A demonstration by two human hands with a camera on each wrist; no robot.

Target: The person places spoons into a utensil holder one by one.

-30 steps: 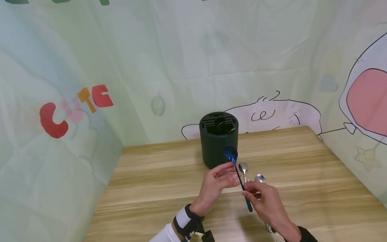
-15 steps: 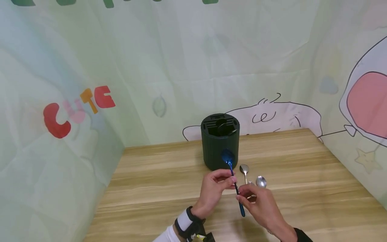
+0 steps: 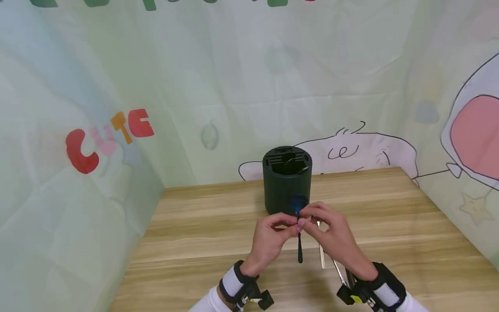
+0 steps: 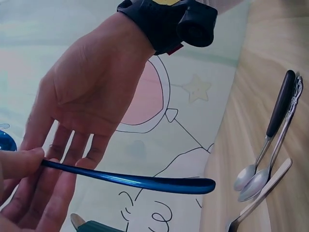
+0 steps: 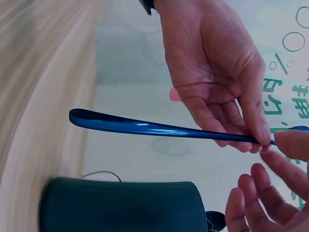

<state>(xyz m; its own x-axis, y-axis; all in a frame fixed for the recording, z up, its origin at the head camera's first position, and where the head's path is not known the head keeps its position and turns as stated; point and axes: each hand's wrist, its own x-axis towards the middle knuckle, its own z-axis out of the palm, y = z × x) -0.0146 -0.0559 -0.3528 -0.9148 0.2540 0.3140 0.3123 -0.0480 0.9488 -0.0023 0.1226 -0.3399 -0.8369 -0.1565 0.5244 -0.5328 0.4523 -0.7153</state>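
Note:
Both hands pinch a glossy blue long-handled spoon (image 3: 299,252) in the air in front of a dark green utensil holder (image 3: 282,190). My left hand (image 3: 268,242) holds the handle just below the bowl between thumb and fingers. Close against it, my right hand (image 3: 336,236) pinches the same stretch with thumb and index finger. The bowl points toward the holder and the handle end toward me. In the left wrist view, the blue handle (image 4: 145,181) runs freely past the fingers. The right wrist view shows its rounded end (image 5: 87,118) near the holder's side.
On the wooden table (image 3: 202,242) lie several utensils, partly hidden by the right arm: a black-handled spoon (image 4: 281,104), an ornate silver spoon (image 4: 289,116) and one with a pale handle (image 4: 270,186). The holder has a slotted top, with something inside. Printed cloth (image 3: 234,86) surrounds the table.
My right hand has slid up the handle to beside the left hand. The left hand went from touching the spoon to pinching it. The handle has swung round to point straight toward me.

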